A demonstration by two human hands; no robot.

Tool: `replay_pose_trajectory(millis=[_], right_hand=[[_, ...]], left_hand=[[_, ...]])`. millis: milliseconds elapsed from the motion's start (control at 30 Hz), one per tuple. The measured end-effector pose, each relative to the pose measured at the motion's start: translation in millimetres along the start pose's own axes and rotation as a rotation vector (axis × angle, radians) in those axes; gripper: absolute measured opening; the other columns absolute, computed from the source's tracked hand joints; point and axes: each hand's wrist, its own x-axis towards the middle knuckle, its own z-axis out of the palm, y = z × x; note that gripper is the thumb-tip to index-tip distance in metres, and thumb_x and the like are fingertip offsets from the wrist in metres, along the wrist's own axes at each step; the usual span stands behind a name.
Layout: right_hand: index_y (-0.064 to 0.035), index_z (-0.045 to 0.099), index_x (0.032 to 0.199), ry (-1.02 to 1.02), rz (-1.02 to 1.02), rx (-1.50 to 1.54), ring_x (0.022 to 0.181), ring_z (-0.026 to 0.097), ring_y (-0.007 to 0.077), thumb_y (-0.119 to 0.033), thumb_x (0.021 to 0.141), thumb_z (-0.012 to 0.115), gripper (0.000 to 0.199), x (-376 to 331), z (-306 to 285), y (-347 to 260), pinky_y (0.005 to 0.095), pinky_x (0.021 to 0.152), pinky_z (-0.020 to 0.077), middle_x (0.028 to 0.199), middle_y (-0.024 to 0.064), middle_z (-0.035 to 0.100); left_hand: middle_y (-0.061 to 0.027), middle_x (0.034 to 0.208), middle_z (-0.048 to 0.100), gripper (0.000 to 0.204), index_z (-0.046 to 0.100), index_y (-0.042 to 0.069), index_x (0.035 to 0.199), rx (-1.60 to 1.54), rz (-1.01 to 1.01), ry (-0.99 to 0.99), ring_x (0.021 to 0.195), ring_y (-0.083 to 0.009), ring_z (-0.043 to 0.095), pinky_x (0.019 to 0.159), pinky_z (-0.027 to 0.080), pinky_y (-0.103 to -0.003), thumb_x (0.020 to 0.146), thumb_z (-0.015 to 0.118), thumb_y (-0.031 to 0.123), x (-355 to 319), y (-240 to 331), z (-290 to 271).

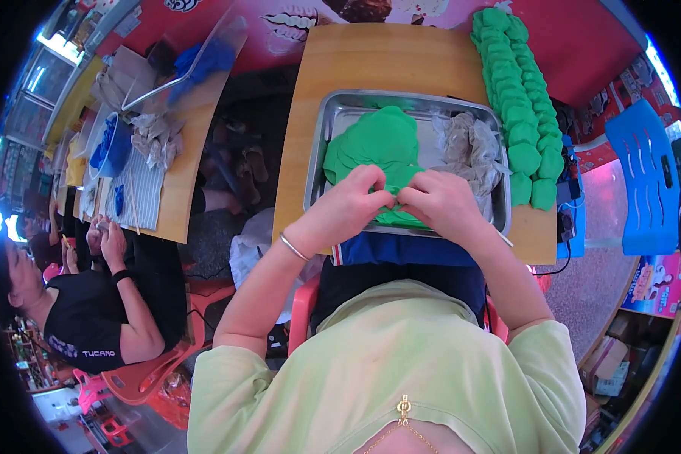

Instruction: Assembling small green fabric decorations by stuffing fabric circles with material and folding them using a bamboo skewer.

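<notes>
— What's in the hands?

— A green piece (392, 198), soft, looks like thin cloth or felt. Left hand (346, 203) and right hand (440, 203) meet over it, fingertips of both pinched onto its near edge, thumbs close together. It sits at the front rim of a metal tray (319, 144), on top of a stack of green rounds (378, 144) of the same colour.

— Anything else in the tray?

— A crumpled clear plastic bag (465, 147) on the right side, greyish, touching the green stack.

— And outside the tray?

— The tray rests on a wooden tabletop (378, 64). Along the tabletop's right edge runs a long row of folded green pieces (520, 106), puffy, packed one against the next, from the far corner down to beside the right hand.

— Signs, packaging?

— Red banner (583, 45) behind the tabletop with a pink and white picture at the top. Blue plastic chair (647, 181) to the right. Below it a pink printed box (658, 284), and brown cartons (609, 363) lower still.

— Left side?

— A second wooden tabletop (178, 197) with blue scraps (110, 144), pale crumpled bags and a clear plastic sheet. A person in a black shirt (91, 318) sits by it on a red stool; what their hands hold is too small to tell.
</notes>
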Motion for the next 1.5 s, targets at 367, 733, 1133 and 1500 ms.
replay_pose_trajectory(millis=[367,733,1133,1500], right_hand=[[-0.0101,0.056,0.080,0.124,0.084,0.198,0.072,0.057,0.0233,-0.010,0.071,0.061,0.010,-7,11,3,0.0344,0.058,0.0456,0.075,0.0055,0.054],[-0.0058,0.056,0.083,0.173,-0.060,0.281,0.072,0.056,0.0266,0.000,0.070,0.065,0.018,-3,-3,0,0.0351,0.061,0.0459,0.078,0.0075,0.055],[-0.0060,0.054,0.087,-0.032,0.002,0.206,0.079,0.056,0.0306,-0.009,0.064,0.070,0.028,1,-25,-1,0.0386,0.065,0.0457,0.084,0.0088,0.054],[-0.0047,0.057,0.089,0.017,0.081,0.362,0.071,0.059,0.0256,-0.007,0.068,0.071,0.025,-3,-35,1,0.0335,0.061,0.0477,0.082,0.0101,0.055]], left_hand=[[-0.0149,0.113,0.044,0.033,0.054,0.007,0.102,-0.169,-0.086,0.012,0.106,-0.0290,0.048,0.085,0.046,-0.033,0.072,0.067,0.003,-2,-11,17],[-0.0103,0.097,0.049,0.039,0.055,0.007,0.103,0.095,-0.066,-0.116,0.085,-0.0277,0.055,0.071,0.049,-0.032,0.067,0.065,-0.002,5,0,-7],[-0.0054,0.099,0.050,0.037,0.052,0.004,0.102,-0.526,-0.273,-0.022,0.092,-0.0172,0.053,0.075,0.048,-0.027,0.071,0.073,0.002,4,4,-1],[-0.0017,0.097,0.054,0.036,0.051,0.002,0.105,-0.966,-0.439,0.145,0.092,-0.0083,0.052,0.080,0.046,-0.023,0.075,0.070,-0.001,9,7,10]])
